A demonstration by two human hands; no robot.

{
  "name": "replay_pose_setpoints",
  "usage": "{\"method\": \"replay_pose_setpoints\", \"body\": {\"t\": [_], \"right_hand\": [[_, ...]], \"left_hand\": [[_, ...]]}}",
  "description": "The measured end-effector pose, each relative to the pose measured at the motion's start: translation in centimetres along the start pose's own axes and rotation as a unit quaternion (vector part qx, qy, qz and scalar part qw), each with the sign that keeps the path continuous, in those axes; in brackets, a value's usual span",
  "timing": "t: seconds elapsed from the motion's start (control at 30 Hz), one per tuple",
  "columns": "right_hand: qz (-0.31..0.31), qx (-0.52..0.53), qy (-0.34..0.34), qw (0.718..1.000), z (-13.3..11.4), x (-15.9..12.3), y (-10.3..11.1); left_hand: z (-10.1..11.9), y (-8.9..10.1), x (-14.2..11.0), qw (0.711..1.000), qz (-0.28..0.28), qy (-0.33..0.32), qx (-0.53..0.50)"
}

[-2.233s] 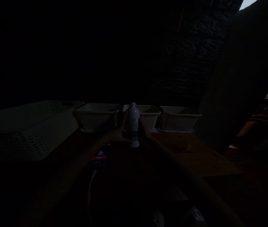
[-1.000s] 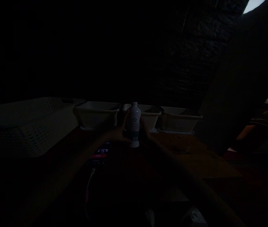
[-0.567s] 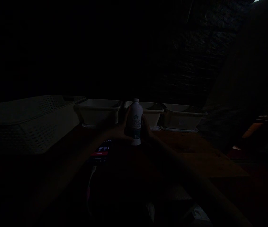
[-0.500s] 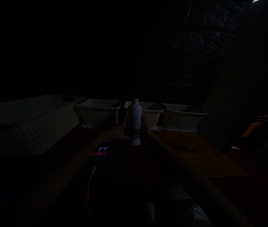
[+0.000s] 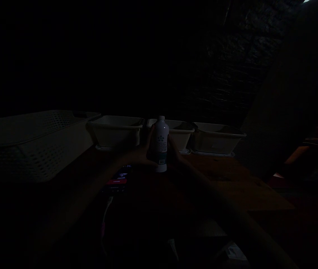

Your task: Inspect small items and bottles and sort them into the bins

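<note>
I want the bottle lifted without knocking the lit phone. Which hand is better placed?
Probably the right hand: it flanks the white bottle on the side away from the phone. The left hand sits just above the phone. Grip contact is too dark to confirm.

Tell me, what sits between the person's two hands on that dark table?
A white bottle stands upright between the left hand and right hand, as the head view shows.

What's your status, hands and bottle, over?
Left hand and right hand cupped on either side of the upright white plastic bottle. Bottle stands on the wooden table. Lit phone by the left wrist; three pale tubs behind.
</note>
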State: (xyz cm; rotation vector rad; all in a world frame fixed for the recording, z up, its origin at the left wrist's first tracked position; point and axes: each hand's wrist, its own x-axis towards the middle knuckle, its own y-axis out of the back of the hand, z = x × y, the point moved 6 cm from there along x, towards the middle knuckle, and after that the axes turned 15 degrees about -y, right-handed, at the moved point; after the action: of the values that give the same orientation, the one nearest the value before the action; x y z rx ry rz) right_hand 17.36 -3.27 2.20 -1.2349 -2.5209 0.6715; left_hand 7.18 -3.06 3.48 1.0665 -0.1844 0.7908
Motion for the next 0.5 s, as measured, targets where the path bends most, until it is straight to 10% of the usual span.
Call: {"method": "replay_pose_setpoints", "body": {"t": [0.5], "right_hand": [[0.004, 0.010, -0.033, 0.999, 0.41, 0.10, -0.09]], "left_hand": [[0.10, -0.30, -0.06, 1.000, 0.000, 0.024, 0.004]]}}
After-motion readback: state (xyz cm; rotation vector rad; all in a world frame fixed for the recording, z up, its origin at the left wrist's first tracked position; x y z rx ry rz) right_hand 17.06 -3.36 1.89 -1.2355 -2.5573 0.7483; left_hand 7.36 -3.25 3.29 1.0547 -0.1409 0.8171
